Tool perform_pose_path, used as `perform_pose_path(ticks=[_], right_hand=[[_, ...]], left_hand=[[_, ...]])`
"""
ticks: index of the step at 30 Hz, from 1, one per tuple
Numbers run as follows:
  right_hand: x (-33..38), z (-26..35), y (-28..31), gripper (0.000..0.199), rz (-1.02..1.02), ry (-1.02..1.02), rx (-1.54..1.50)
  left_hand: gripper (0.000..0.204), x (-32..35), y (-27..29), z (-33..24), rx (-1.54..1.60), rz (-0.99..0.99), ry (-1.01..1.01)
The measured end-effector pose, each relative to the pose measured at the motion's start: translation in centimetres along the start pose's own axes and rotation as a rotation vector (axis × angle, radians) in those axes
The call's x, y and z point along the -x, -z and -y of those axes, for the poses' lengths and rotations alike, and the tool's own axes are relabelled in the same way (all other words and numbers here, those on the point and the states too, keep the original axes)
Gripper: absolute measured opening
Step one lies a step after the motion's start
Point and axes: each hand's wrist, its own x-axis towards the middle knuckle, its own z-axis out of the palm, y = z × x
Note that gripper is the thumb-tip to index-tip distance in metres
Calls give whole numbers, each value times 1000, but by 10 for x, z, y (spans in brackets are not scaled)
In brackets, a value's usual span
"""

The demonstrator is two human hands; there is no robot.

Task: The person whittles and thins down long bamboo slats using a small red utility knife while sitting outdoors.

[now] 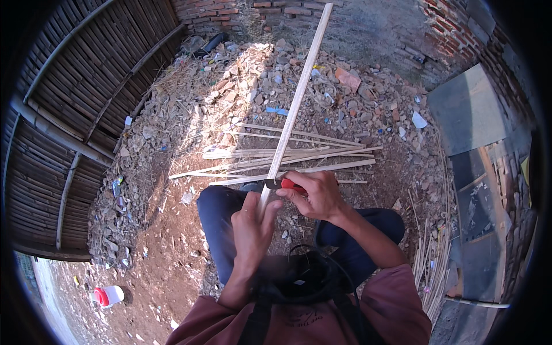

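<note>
A long pale bamboo strip (pixel 299 92) runs from my lap up and away toward the brick wall. My left hand (pixel 253 227) grips its near end above my left knee. My right hand (pixel 316 194) is closed on a red-handled knife (pixel 286 184), whose dark blade lies across the strip just beyond my left thumb. Both hands are close together over my dark trousers.
A pile of cut bamboo strips (pixel 287 158) lies on the dirt in front of my knees. Rubble and broken brick (pixel 345 86) cover the ground behind. A woven bamboo fence (pixel 75 115) stands left, grey sheets (pixel 468 109) right, and a white and red bottle (pixel 108 295) lower left.
</note>
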Motion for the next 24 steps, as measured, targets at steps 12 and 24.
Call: perform_pose_path(ticks=[12,24], right_hand=[[-6,-2,8,32,95,25,38],[-8,-4,7,31,71,63,35]], left_hand=[[28,6,4,6,-16,5,-14],[32,11,12,12,-73,26,29]])
